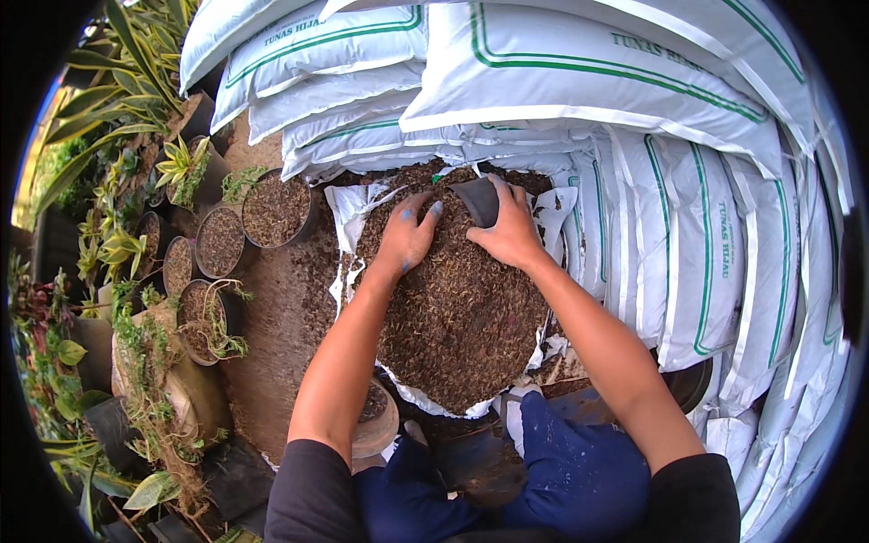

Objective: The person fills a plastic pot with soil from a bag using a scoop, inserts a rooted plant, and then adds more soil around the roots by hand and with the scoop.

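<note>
A wide heap of brown, crumbly potting mix (pixel 457 312) lies in front of me in a torn white sack (pixel 348 213) whose edges are folded down around it. At the far side of the heap, my right hand (pixel 511 226) grips a small black plant pot (pixel 477 201), tilted, with its lower part against the mix. My left hand (pixel 410 237) rests on the mix to the left of the pot, apart from it. Its fingers are spread and partly curved, with grey dirt on the tips, and nothing shows in it.
Stacked white sacks with green stripes (pixel 579 68) rise behind the heap and along the right (pixel 715 244). To the left stand several black pots of mix (pixel 278 210) and leafy plants (pixel 118 244). A soil-filled pot (pixel 378 425) sits by my left knee.
</note>
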`<state>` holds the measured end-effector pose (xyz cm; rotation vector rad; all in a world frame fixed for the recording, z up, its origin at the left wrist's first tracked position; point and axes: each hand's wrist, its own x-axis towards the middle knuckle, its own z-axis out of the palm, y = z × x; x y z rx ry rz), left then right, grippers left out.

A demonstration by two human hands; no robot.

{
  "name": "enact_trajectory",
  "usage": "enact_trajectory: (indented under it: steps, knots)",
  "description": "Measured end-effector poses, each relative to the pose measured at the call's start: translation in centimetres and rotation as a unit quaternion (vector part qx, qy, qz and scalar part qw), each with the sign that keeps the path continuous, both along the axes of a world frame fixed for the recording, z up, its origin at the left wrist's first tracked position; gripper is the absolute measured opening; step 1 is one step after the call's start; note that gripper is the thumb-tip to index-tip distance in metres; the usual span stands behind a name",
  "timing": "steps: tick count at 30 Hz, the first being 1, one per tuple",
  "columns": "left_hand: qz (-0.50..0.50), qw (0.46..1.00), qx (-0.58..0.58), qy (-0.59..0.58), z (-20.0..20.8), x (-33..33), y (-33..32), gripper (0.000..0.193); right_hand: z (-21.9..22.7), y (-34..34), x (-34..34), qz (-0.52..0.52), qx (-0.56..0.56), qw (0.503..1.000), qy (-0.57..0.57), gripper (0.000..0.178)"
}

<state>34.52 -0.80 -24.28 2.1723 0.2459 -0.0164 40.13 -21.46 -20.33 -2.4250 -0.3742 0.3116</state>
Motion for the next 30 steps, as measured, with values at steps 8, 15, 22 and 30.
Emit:
enact_trajectory:
  steps: [8, 15, 22, 30]
  knots:
    - [0.044, 0.969, -0.238, -0.036, 4.8, -4.9, -2.0, 0.061, 5.2, -2.2, -2.8, 0.058, 0.122, 0.990, -0.026, 0.103]
    - [0.071, 0.964, -0.220, -0.130, 9.0, -8.5, -0.6, 0.065, 12.9, -3.1, -6.2, 0.146, 0.117, 0.969, -0.162, 0.101]
    - [0.107, 0.992, -0.057, -0.016, 4.0, -10.8, 0.8, 0.063, 10.2, -5.5, -4.7, 0.104, 0.042, 0.968, -0.224, 0.099]
    - [0.137, 0.989, 0.039, -0.031, 1.7, -10.3, -3.4, 0.067, 0.3, -4.8, -6.2, -0.080, -0.019, 0.991, -0.105, 0.102]
